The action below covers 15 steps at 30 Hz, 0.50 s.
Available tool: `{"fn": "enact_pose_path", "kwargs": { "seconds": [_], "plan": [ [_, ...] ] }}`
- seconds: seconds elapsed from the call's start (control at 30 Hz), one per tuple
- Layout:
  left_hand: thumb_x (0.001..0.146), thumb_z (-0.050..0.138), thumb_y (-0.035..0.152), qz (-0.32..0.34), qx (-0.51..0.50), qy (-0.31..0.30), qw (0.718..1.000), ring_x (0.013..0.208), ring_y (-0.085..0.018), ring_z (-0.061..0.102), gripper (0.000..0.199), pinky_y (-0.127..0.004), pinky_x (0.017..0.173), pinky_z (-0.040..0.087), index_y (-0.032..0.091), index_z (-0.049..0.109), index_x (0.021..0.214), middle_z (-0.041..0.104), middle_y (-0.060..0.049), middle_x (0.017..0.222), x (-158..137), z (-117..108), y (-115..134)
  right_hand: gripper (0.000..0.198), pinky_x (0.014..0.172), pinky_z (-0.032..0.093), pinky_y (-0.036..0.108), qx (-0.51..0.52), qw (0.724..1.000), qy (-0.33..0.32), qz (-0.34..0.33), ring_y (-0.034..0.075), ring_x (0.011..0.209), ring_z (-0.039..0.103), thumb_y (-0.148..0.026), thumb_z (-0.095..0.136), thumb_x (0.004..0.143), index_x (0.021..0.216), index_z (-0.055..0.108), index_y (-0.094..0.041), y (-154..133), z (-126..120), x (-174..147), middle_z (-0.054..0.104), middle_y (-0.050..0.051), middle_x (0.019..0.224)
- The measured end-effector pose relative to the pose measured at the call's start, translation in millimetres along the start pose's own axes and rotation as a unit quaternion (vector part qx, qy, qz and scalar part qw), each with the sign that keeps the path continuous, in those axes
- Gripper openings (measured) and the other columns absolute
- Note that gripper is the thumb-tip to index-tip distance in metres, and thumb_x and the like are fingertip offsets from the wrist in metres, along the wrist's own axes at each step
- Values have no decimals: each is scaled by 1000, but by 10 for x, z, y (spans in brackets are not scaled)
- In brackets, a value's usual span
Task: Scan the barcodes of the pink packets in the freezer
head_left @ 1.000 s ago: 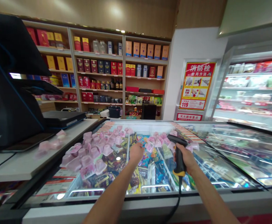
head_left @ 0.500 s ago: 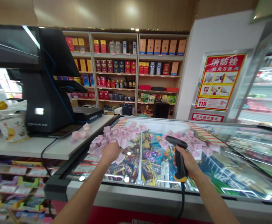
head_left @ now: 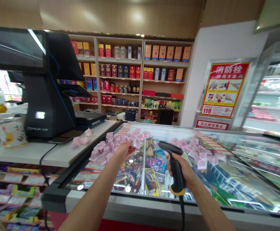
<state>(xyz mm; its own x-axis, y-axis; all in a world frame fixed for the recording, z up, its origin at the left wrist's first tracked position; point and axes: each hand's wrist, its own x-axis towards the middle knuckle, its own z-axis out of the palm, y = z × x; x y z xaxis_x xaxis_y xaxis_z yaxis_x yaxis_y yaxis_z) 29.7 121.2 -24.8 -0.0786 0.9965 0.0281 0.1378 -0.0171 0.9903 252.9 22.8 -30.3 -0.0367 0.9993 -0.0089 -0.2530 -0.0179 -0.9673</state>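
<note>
My left hand (head_left: 124, 150) pinches a small pink cup (head_left: 136, 143) with a pale label, held just over the freezer's glass lid. Beside and behind it lies a pile of similar pink cups (head_left: 103, 148) on the left part of the glass. My right hand (head_left: 186, 170) is wrapped round the handle of a black barcode scanner (head_left: 177, 171) with a yellow-trimmed base. The scanner's head points left, toward the held cup, and its cable hangs down. A second group of pink cups (head_left: 197, 150) lies on the glass behind and right of my right hand.
Under the glass, the chest freezer (head_left: 120, 205) holds colourful packets. A black checkout terminal (head_left: 48, 106) stands on the white counter (head_left: 65, 155) at left, with a few pink cups (head_left: 82, 140) near its edge. Shelves of boxes (head_left: 120, 70) stand behind; snack racks (head_left: 21, 199) sit below the counter.
My left hand has moved right and away from me, out of the left pile, now showing a cup in its fingers. The scanner in my right hand has shifted left toward it.
</note>
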Motion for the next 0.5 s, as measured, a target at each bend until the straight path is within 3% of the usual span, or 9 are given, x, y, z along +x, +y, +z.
{"fn": "enact_pose_path", "kwargs": {
  "seconds": [0.23,0.37,0.5],
  "plan": [
    [81,36,12,-44,-174,-27,983,60,-7,58,19,-20,65,48,13,52,70,59,-1,63,110,198,19,31,36,37,19,17,999,-45,21,9,35,48,-43,45,71,66,52,-14,-20,145,18,55,-1,45],
    [81,41,20,-68,-185,-32,980,65,-8,57,15,-24,62,48,12,53,82,59,-1,75,147,230,-67,29,36,36,19,17,999,-44,23,9,35,49,-43,45,71,70,52,-15,-14,100,39,56,-1,46],
    [79,45,29,-83,-143,-29,986,78,-13,55,26,-31,66,47,13,50,99,56,-5,95,181,347,-201,29,36,37,19,0,1000,-13,0,9,35,49,-43,46,71,68,52,-14,-15,-30,75,54,-1,45]
  ]
}}
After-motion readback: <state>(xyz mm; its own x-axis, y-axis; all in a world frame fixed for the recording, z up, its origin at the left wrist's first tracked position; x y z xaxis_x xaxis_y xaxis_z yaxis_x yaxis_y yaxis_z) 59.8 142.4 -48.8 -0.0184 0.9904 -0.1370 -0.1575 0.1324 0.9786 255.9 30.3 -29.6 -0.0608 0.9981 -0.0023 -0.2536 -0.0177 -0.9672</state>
